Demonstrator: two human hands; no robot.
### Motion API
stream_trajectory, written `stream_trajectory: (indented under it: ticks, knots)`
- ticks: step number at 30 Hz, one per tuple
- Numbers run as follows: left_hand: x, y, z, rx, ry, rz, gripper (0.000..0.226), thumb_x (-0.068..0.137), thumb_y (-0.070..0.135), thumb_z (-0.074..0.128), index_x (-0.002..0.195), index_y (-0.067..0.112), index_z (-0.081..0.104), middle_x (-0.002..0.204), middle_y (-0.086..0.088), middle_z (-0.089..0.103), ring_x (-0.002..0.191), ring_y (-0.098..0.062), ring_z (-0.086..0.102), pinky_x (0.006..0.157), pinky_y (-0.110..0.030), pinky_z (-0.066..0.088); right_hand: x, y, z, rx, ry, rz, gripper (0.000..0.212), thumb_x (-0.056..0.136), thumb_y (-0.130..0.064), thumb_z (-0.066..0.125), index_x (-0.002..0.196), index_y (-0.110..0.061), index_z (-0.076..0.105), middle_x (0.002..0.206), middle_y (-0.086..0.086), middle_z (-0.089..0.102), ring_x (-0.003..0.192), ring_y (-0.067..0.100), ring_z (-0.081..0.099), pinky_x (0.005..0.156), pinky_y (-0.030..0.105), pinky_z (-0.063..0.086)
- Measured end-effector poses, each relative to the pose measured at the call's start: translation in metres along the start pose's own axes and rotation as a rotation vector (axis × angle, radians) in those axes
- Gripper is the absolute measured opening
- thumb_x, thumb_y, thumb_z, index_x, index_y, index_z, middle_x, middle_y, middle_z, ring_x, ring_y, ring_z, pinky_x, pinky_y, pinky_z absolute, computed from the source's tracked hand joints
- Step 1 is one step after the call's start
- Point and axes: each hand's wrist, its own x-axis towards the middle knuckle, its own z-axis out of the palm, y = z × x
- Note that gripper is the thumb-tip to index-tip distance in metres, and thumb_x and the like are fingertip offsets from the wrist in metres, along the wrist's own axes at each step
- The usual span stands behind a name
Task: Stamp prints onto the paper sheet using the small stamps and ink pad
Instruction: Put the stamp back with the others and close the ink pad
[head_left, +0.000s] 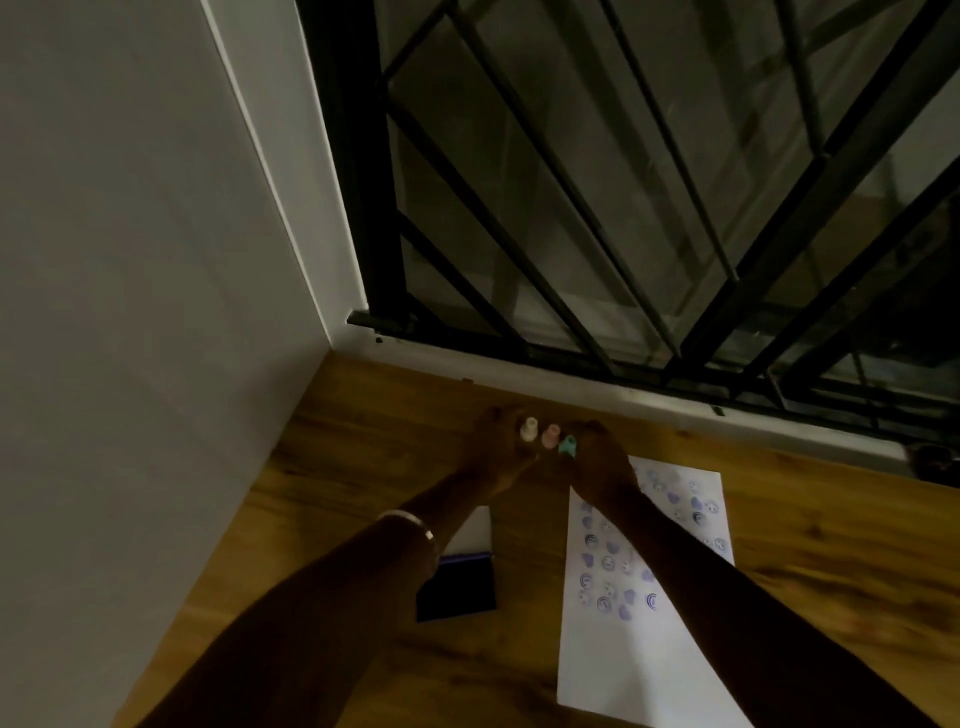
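Three small stamps stand in a row at the far side of the wooden counter (363, 467), past the paper. The white stamp (529, 429) is on the left, the pink stamp (550, 434) is in the middle, and the teal stamp (567, 446) is on the right. They look like little plastic knobs with round tops.

The left hand (496, 454) is by the white stamp and its fingers seem to be pinching it. The right hand (602, 460) is by the teal stamp and its fingers seem closed on it. It is dark, so I cannot be sure how tight either hold is.

The paper sheet (623, 665) lies flat on the right, white and thin. Its far half is already covered with blue and purple prints: hearts, swirls and round faces. The near half is bare.

The ink pad (457, 590) is on the left, near the left arm. It is a dark, flat square, open, with its pale lid tipped up behind it.

I think the person is choosing or lining up stamps. Next, one stamp should go face down on the ink pad, then press straight down on the bare near part of the paper.

A thin bangle (410, 522) is on the left wrist. A pale wall and a dark barred window are beyond.
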Motion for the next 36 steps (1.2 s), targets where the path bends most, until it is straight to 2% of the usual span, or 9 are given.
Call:
stream_trajectory:
  ticks: [6, 14, 20, 25, 29, 31, 32, 34, 36]
  knots:
    - [0.014, 0.002, -0.002, 0.113, 0.042, 0.006, 0.04, 0.093, 0.026, 0.059, 0.129, 0.011, 0.053, 0.133, -0.014, 0.05, 0.118, -0.03, 0.053, 0.101, -0.044, 0.047, 0.011, 0.006, 0.0, -0.004, 0.004, -0.087, 0.031, 0.085, -0.021, 0.067, 0.113, -0.009, 0.06, 0.114, 0.015, 0.06, 0.103, 0.029, 0.058, 0.084, 0.031, 0.048]
    - [0.017, 0.001, 0.0, 0.137, 0.091, 0.03, 0.033, 0.093, 0.024, 0.059, 0.121, 0.008, 0.059, 0.128, -0.014, 0.053, 0.114, -0.028, 0.055, 0.101, -0.039, 0.048, 0.016, 0.007, 0.003, 0.007, -0.001, -0.085, 0.039, 0.083, -0.021, 0.071, 0.117, -0.009, 0.058, 0.118, 0.012, 0.059, 0.107, 0.027, 0.057, 0.09, 0.032, 0.049]
    - [0.009, -0.002, -0.005, 0.101, 0.063, -0.022, 0.056, 0.086, 0.017, 0.067, 0.136, 0.011, 0.045, 0.14, -0.014, 0.043, 0.126, -0.032, 0.047, 0.104, -0.043, 0.046, 0.008, 0.006, -0.004, 0.047, -0.042, -0.066, 0.06, 0.08, -0.029, 0.073, 0.131, -0.009, 0.047, 0.128, 0.016, 0.053, 0.118, 0.031, 0.051, 0.098, 0.043, 0.048]
    - [-0.016, -0.018, -0.022, 0.011, 0.05, -0.09, 0.061, 0.09, 0.02, 0.063, 0.144, 0.013, 0.035, 0.14, -0.017, 0.046, 0.124, -0.034, 0.049, 0.104, -0.048, 0.045, -0.016, -0.001, -0.006, 0.041, 0.023, -0.064, 0.073, 0.083, -0.02, 0.071, 0.143, -0.009, 0.032, 0.14, 0.018, 0.042, 0.124, 0.032, 0.048, 0.101, 0.043, 0.048]
    - [-0.047, -0.035, -0.035, -0.045, 0.162, -0.151, 0.036, 0.095, 0.021, 0.056, 0.126, 0.004, 0.055, 0.119, -0.018, 0.061, 0.109, -0.029, 0.059, 0.093, -0.035, 0.05, -0.039, -0.015, -0.006, 0.052, 0.05, -0.015, 0.064, 0.089, -0.02, 0.064, 0.143, -0.015, 0.03, 0.143, 0.015, 0.039, 0.123, 0.032, 0.049, 0.101, 0.047, 0.047]
    - [-0.065, -0.045, -0.04, -0.1, 0.205, -0.217, 0.027, 0.097, 0.017, 0.052, 0.114, -0.001, 0.06, 0.103, -0.018, 0.062, 0.089, -0.024, 0.062, 0.081, -0.025, 0.055, -0.049, -0.024, -0.001, 0.096, 0.001, 0.053, 0.05, 0.095, -0.024, 0.056, 0.139, -0.015, 0.036, 0.141, 0.014, 0.044, 0.118, 0.03, 0.053, 0.097, 0.047, 0.049]
    - [-0.075, -0.048, -0.043, -0.111, 0.219, -0.244, 0.026, 0.098, 0.016, 0.049, 0.113, -0.001, 0.06, 0.103, -0.018, 0.062, 0.087, -0.024, 0.062, 0.076, -0.021, 0.054, -0.053, -0.03, 0.001, 0.12, -0.032, 0.103, 0.04, 0.098, -0.026, 0.05, 0.136, -0.015, 0.041, 0.137, 0.014, 0.05, 0.109, 0.026, 0.057, 0.09, 0.043, 0.052]
    - [-0.093, -0.051, -0.047, -0.044, 0.225, -0.279, 0.03, 0.1, 0.016, 0.043, 0.12, 0.001, 0.059, 0.121, -0.019, 0.06, 0.108, -0.032, 0.06, 0.089, -0.028, 0.049, -0.064, -0.04, 0.008, 0.153, -0.087, 0.126, 0.03, 0.101, -0.026, 0.042, 0.126, -0.012, 0.051, 0.123, 0.012, 0.06, 0.093, 0.019, 0.06, 0.078, 0.034, 0.053]
    - [-0.109, -0.051, -0.05, 0.056, 0.249, -0.297, 0.035, 0.102, 0.018, 0.036, 0.126, 0.0, 0.056, 0.13, -0.02, 0.057, 0.118, -0.033, 0.055, 0.102, -0.037, 0.044, -0.074, -0.052, 0.018, 0.161, -0.097, 0.086, 0.024, 0.101, -0.02, 0.04, 0.112, -0.008, 0.057, 0.109, 0.011, 0.061, 0.095, 0.023, 0.059, 0.08, 0.033, 0.049]
